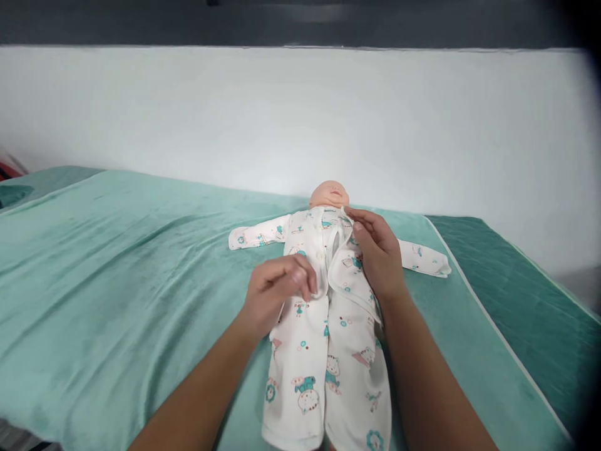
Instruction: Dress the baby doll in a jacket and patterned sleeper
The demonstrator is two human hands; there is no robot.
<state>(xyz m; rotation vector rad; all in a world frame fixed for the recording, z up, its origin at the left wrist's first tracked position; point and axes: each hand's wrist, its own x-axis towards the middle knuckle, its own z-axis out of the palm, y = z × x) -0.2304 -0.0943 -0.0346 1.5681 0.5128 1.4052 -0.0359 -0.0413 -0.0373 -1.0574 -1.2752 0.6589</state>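
A baby doll lies on its back, its head at the far end. It wears a white baby shirt with teal and pink animal prints, the sleeves spread to both sides. The shirt's front is partly open, its right-hand panel folded loosely outward. Matching pants cover the legs. My right hand pinches the shirt's edge near the collar between thumb and fingers. Over the lower left front of the shirt, my left hand is curled with its fingertips close to the hem; no cloth shows between its fingers.
A light green blanket with soft wrinkles covers the bed under the doll. At the right a darker green cover shows beyond its pale edge. A white wall rises just behind the doll's head. Something red sits at the far left edge.
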